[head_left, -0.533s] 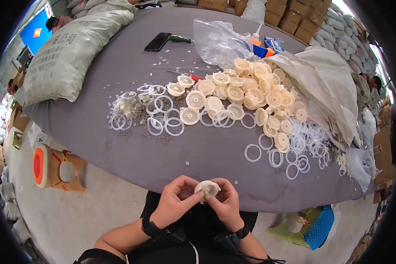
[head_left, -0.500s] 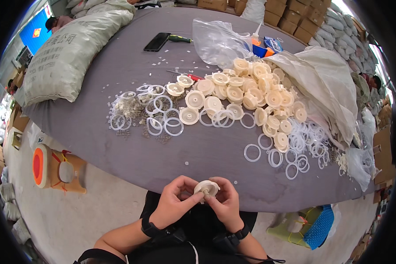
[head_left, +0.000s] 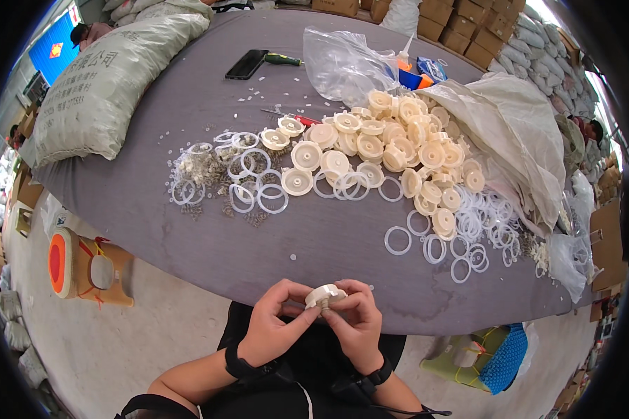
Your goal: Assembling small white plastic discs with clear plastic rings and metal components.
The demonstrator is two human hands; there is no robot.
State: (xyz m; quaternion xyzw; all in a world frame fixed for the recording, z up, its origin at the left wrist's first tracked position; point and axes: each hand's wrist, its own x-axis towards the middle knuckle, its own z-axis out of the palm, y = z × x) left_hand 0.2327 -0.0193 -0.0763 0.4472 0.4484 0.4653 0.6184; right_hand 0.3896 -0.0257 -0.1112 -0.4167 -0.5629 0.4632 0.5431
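Note:
Just off the table's near edge, my left hand (head_left: pixel 275 324) and my right hand (head_left: pixel 360 327) hold one round cream plastic cap (head_left: pixel 321 294) between them. Its rim is tilted up, and my fingers curl around both sides. A small coil spring (head_left: pixel 324 306) shows at its middle, with both thumbs close against it. Beyond my hands lies a heap of similar cream caps (head_left: pixel 375 147). Clear plastic rings (head_left: pixel 398 241) are scattered on its near side, and more rings lie among a pile of small metal springs (head_left: pixel 217 170) to the left.
A stuffed woven sack (head_left: pixel 91 91) lies at the far left of the grey-covered table (head_left: pixel 314 230). Farther back are a black phone (head_left: pixel 247 64), a green-handled screwdriver (head_left: pixel 283 59) and a clear plastic bag (head_left: pixel 342 66). Two stools (head_left: pixel 91 269) flank me on the floor.
The cap has tipped between my fingers, so its rim now stands higher and more edge-on. My right fingers have shifted over its near side. The whole view has moved slightly.

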